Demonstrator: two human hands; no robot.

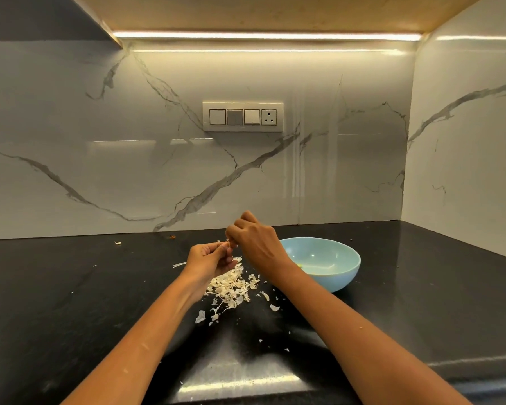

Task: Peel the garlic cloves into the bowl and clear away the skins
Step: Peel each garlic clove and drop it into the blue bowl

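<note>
1. A garlic clove is held above the counter, between the two hands and just over the skins; only a pale sliver of it shows.
2. The clove is pinched by the left hand, fingers curled round it from below.
3. The right hand is closed over the clove's top, its fingertips pinching at what appears to be skin; the exact hold is hidden by the knuckles.
4. The step in hand is judged to be peeling: skin is being pulled from a clove not yet dropped.
5. The bowl stands on the counter just right of the hands, partly hidden behind the right wrist. Something small and yellowish lies near its bottom; whether peeled cloves are there cannot be told.
6. Skins are heaped beneath the hands, with loose flakes scattered toward the viewer and one stray piece well off to the left.
7. Next, the last skin would need stripping off, and the bare clove carried right and released over the bowl.
8. Clearing is not yet begun; the heap and far-flung flakes would need gathering, the stray one included.
</note>
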